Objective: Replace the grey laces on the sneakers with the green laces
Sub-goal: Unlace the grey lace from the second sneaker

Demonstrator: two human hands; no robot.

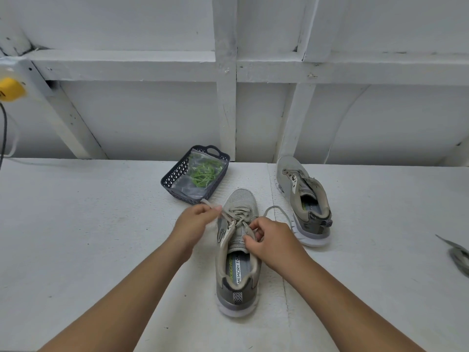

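A grey sneaker (pixel 238 273) stands on the white table, toe away from me, with its grey lace (pixel 237 214) loosened across the eyelets. My left hand (pixel 195 222) pinches one lace end at the shoe's left side. Near the tongue, my right hand (pixel 271 240) pinches the lace on the right side, and a loose loop of it curls off to the right. A second grey sneaker (pixel 304 199) without a lace stands at the back right. The green laces (pixel 204 174) lie in a clear bag inside a dark basket (pixel 172 179).
A removed grey lace (pixel 459 255) lies at the table's right edge. A white framed wall stands behind the table. A yellow object (pixel 10 88) and a dark cable (pixel 3 128) hang at the far left.
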